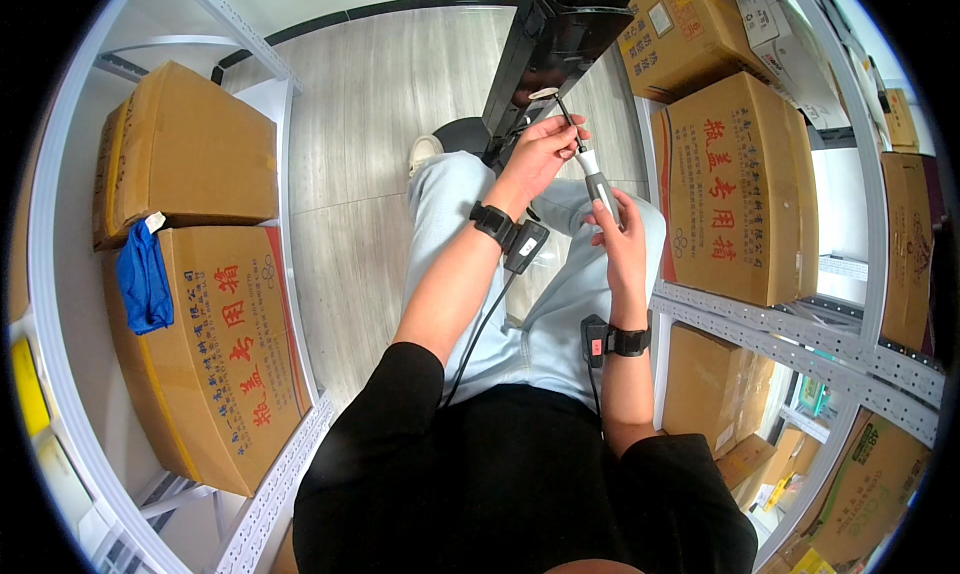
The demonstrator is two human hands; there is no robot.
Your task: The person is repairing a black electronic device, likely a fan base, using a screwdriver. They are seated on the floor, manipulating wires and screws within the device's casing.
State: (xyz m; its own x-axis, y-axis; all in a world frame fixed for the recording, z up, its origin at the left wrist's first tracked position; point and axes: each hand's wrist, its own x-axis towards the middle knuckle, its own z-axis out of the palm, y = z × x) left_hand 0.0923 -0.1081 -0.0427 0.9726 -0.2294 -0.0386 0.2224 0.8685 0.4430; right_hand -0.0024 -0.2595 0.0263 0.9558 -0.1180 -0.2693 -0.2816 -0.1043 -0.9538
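A screwdriver [597,185] with a grey and white handle and a dark shaft slants up and left in front of me. My right hand [622,236] has its fingers round the lower end of the handle. Higher up, my left hand [546,156] pinches the dark shaft between its fingertips. The shaft's upper end reaches a pale oval spot [543,93] on the tall black column-like unit [560,49] standing before my knees. Whether the tip touches that unit I cannot tell. Each wrist wears a black strap with a small cabled box.
Metal shelves flank me. Cardboard boxes [232,344] fill the left one, with a blue cloth [146,279] hanging over them. More cardboard boxes [735,189] stand close on the right, behind a perforated shelf beam [760,322]. Grey wood-look floor [345,174] lies between.
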